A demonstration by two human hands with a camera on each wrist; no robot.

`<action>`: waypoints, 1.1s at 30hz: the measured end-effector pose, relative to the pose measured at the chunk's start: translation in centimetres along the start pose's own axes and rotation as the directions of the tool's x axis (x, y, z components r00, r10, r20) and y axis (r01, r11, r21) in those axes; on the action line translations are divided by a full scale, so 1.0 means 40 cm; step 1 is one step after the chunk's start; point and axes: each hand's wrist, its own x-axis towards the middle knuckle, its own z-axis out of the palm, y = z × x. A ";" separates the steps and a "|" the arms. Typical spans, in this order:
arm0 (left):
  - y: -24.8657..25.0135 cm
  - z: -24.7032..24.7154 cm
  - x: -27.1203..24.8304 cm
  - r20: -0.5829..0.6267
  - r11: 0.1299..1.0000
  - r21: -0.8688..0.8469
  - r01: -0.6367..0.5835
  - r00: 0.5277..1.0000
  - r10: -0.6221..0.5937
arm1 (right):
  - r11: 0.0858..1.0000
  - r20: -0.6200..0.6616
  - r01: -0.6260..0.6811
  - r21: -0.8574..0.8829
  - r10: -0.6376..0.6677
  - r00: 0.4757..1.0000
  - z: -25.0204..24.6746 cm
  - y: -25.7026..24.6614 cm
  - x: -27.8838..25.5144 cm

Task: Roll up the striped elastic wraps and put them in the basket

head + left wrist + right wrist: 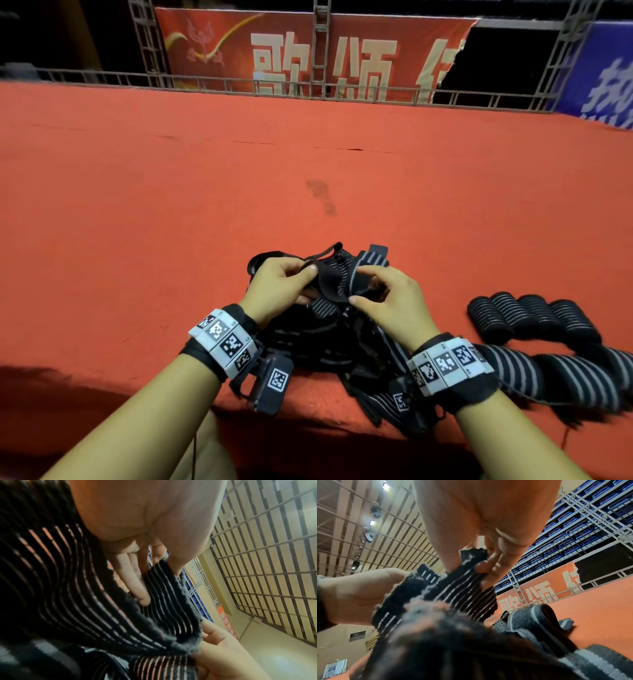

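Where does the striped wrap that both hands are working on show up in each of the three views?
Head: the striped wrap sits at lower centre, above the tangled pile, pinched between the left hand and the right hand.
Left wrist: it fills the left and centre, sweeping down to the lower middle.
Right wrist: it crosses the middle, under the fingers.
Shared landmark: the red banner with pale characters.

tangled heap of black white-striped wraps (329, 329) on red carpet, four rolled wraps (531, 317) just right

Head view down; wrist views close-up.
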 end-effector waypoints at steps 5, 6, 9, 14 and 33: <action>-0.001 0.008 -0.004 0.061 0.994 0.095 -0.048 0.997 0.043 | 0.999 0.011 0.001 0.045 -0.002 1.000 0.028 0.022 0.016; 0.002 0.010 -0.006 0.086 0.993 0.102 -0.062 0.995 0.054 | 0.998 0.004 0.005 0.059 -0.005 1.000 0.030 0.025 0.018; -0.006 0.018 0.000 0.213 0.979 0.152 -0.137 0.972 0.103 | 0.990 -0.005 -0.014 0.142 0.015 1.000 0.035 0.033 0.023; -0.008 0.048 0.020 0.241 0.917 0.317 -0.243 0.956 0.170 | 0.931 -0.020 -0.082 0.356 0.095 0.995 0.040 0.055 0.044; -0.063 0.065 0.035 -0.255 0.951 -0.201 -0.236 0.950 0.182 | 0.970 -0.077 0.191 0.153 -0.180 0.981 -0.002 0.007 0.012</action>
